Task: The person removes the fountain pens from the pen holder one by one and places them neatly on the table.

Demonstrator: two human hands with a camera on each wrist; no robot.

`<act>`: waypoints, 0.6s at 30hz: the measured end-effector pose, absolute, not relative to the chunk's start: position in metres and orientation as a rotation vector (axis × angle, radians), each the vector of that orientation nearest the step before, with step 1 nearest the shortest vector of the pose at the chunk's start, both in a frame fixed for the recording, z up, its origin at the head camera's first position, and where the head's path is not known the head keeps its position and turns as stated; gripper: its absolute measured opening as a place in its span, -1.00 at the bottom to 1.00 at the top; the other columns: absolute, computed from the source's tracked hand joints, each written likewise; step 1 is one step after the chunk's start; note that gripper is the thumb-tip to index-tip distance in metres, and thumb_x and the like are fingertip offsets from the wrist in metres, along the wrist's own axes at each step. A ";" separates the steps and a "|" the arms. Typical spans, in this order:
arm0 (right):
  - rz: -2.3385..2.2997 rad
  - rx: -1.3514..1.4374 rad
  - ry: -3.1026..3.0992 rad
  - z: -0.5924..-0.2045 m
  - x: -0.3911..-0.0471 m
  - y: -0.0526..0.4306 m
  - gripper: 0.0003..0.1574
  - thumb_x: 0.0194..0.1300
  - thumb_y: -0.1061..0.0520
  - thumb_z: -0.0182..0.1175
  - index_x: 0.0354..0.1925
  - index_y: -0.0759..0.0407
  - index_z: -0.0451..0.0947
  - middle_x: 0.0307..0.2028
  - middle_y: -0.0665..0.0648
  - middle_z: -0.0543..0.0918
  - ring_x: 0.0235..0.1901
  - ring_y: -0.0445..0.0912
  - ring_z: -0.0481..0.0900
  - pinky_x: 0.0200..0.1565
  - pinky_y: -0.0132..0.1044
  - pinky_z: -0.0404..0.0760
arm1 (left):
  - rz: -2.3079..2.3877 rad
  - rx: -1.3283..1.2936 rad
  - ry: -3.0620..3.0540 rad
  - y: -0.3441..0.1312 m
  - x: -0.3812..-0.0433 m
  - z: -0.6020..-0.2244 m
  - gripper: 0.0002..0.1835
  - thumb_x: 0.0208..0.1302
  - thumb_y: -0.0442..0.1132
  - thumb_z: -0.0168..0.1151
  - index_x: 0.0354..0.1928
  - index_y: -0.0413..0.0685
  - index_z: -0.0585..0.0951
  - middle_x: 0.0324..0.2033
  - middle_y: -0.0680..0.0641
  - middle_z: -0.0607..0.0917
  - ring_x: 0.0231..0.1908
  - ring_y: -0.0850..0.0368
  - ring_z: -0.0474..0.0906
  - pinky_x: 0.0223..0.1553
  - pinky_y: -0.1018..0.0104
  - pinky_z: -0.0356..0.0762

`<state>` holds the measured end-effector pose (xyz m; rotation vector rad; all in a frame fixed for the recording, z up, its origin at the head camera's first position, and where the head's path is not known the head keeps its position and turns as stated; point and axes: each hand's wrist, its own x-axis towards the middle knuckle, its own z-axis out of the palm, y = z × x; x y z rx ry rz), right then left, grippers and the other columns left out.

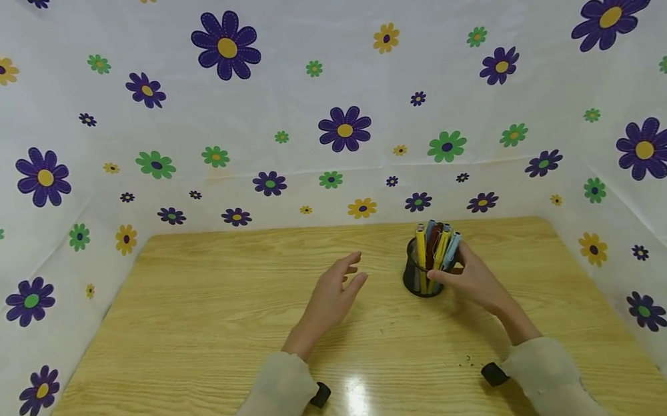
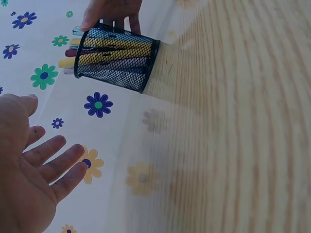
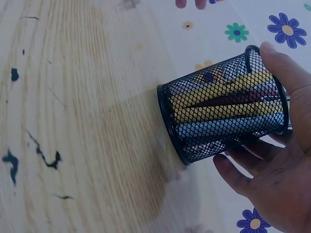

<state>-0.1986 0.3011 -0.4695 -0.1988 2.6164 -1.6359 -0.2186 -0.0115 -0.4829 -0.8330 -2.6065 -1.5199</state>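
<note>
A black mesh pen holder [image 1: 412,275] stands on the wooden table, right of the middle in the head view. Yellow, light blue and dark red pens [image 1: 421,243] rise above its rim. My right hand [image 1: 478,280] grips the holder from the right; in the right wrist view the thumb lies at the rim of the mesh cup [image 3: 223,109] and the fingers curve round the far side. To the left, my left hand [image 1: 331,295] hovers over the table with its fingers apart and nothing in it. The left wrist view shows that palm [image 2: 24,194] facing the holder.
The wooden table [image 1: 211,313] has white cloth [image 1: 275,106] with printed flowers behind it and on both sides. Small dark marks [image 1: 469,361] show on the tabletop near my right wrist. Each wrist carries a small black device [image 1: 320,395].
</note>
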 end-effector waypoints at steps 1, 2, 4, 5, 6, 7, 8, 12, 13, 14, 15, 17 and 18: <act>-1.632 -0.204 2.614 -0.469 -0.198 0.300 0.14 0.40 -0.02 0.40 0.61 0.26 -0.05 0.38 0.42 0.34 0.37 0.26 0.35 0.35 0.16 0.43 | -1.510 -0.833 -2.612 -0.010 -0.219 -0.483 -0.43 0.65 -0.05 0.05 0.52 -0.19 0.34 0.40 -0.22 0.47 0.29 -0.15 0.51 0.30 -0.06 0.51; -1.630 -0.208 2.612 -0.469 -0.198 0.299 0.14 0.40 -0.02 0.40 0.61 0.27 -0.05 0.38 0.42 0.34 0.36 0.26 0.36 0.34 0.15 0.44 | -1.503 -0.834 -2.613 -0.009 -0.219 -0.484 -0.43 0.65 -0.05 0.05 0.52 -0.19 0.34 0.40 -0.21 0.47 0.28 -0.14 0.51 0.30 -0.06 0.51; -1.631 -0.212 2.606 -0.470 -0.197 0.298 0.13 0.39 -0.02 0.40 0.60 0.27 -0.03 0.36 0.42 0.36 0.34 0.26 0.39 0.32 0.14 0.46 | -1.494 -0.835 -2.613 -0.006 -0.220 -0.484 -0.43 0.64 -0.04 0.05 0.52 -0.19 0.34 0.40 -0.20 0.48 0.28 -0.13 0.52 0.30 -0.03 0.52; -1.628 -0.214 2.605 -0.470 -0.197 0.298 0.13 0.39 -0.02 0.40 0.60 0.27 -0.03 0.36 0.41 0.36 0.33 0.27 0.40 0.32 0.14 0.48 | -1.492 -0.837 -2.612 -0.004 -0.220 -0.484 -0.43 0.64 -0.05 0.05 0.52 -0.19 0.34 0.39 -0.21 0.48 0.27 -0.12 0.52 0.30 -0.03 0.52; -1.627 -0.218 2.601 -0.471 -0.197 0.298 0.13 0.39 -0.02 0.41 0.60 0.27 -0.03 0.36 0.41 0.37 0.32 0.27 0.41 0.31 0.13 0.49 | -1.489 -0.837 -2.612 -0.002 -0.220 -0.484 -0.42 0.64 -0.04 0.05 0.52 -0.19 0.34 0.39 -0.20 0.49 0.27 -0.12 0.53 0.30 -0.02 0.52; -1.629 -0.223 2.598 -0.471 -0.196 0.298 0.13 0.38 -0.02 0.41 0.60 0.26 -0.03 0.36 0.41 0.37 0.32 0.26 0.42 0.30 0.12 0.50 | -1.487 -0.840 -2.610 0.000 -0.221 -0.484 -0.42 0.64 -0.04 0.05 0.52 -0.19 0.34 0.39 -0.19 0.49 0.27 -0.12 0.53 0.29 -0.02 0.52; -1.635 -0.227 2.593 -0.472 -0.196 0.298 0.13 0.38 -0.02 0.42 0.60 0.26 -0.02 0.35 0.40 0.38 0.31 0.26 0.43 0.29 0.12 0.51 | -1.492 -0.848 -2.606 0.002 -0.221 -0.483 -0.42 0.64 -0.05 0.05 0.52 -0.20 0.34 0.39 -0.19 0.49 0.27 -0.13 0.53 0.29 -0.03 0.53; -1.644 -0.254 2.583 -0.474 -0.195 0.296 0.13 0.36 0.00 0.43 0.59 0.24 0.00 0.34 0.39 0.40 0.29 0.25 0.45 0.27 0.08 0.55 | -1.482 -0.860 -2.612 0.011 -0.221 -0.483 -0.44 0.64 -0.05 0.06 0.52 -0.16 0.34 0.39 -0.17 0.49 0.26 -0.11 0.54 0.27 -0.01 0.54; -1.649 -0.262 2.580 -0.474 -0.195 0.295 0.13 0.36 0.00 0.44 0.59 0.24 0.00 0.34 0.38 0.40 0.29 0.24 0.46 0.26 0.07 0.56 | -1.477 -0.862 -2.615 0.013 -0.222 -0.483 -0.44 0.64 -0.06 0.06 0.52 -0.16 0.34 0.39 -0.17 0.49 0.26 -0.11 0.54 0.27 -0.01 0.55; -1.654 -0.269 2.576 -0.474 -0.195 0.294 0.13 0.36 0.01 0.44 0.60 0.24 0.00 0.34 0.38 0.40 0.29 0.24 0.46 0.26 0.06 0.56 | -1.474 -0.865 -2.617 0.015 -0.222 -0.483 -0.44 0.65 -0.05 0.05 0.52 -0.15 0.35 0.39 -0.17 0.50 0.26 -0.09 0.54 0.27 0.00 0.55; -1.658 -0.277 2.572 -0.474 -0.195 0.293 0.13 0.35 0.01 0.44 0.59 0.23 0.01 0.34 0.38 0.40 0.28 0.23 0.47 0.25 0.05 0.57 | -1.470 -0.862 -2.625 0.017 -0.222 -0.483 -0.44 0.64 -0.05 0.05 0.53 -0.13 0.35 0.39 -0.15 0.49 0.26 -0.07 0.54 0.27 0.01 0.55; -1.666 -0.289 2.566 -0.474 -0.194 0.292 0.12 0.35 0.02 0.45 0.59 0.23 0.02 0.34 0.37 0.41 0.28 0.22 0.47 0.24 0.03 0.58 | -1.469 -0.864 -2.632 0.021 -0.222 -0.483 -0.44 0.65 -0.04 0.05 0.53 -0.11 0.34 0.40 -0.13 0.49 0.26 -0.04 0.54 0.27 0.03 0.55; -1.672 -0.291 2.562 -0.474 -0.193 0.292 0.11 0.35 0.03 0.45 0.59 0.23 0.02 0.33 0.37 0.41 0.27 0.23 0.48 0.23 0.03 0.59 | -1.476 -0.867 -2.633 0.024 -0.222 -0.483 -0.44 0.65 -0.04 0.05 0.53 -0.11 0.34 0.40 -0.13 0.49 0.26 -0.04 0.54 0.28 0.03 0.54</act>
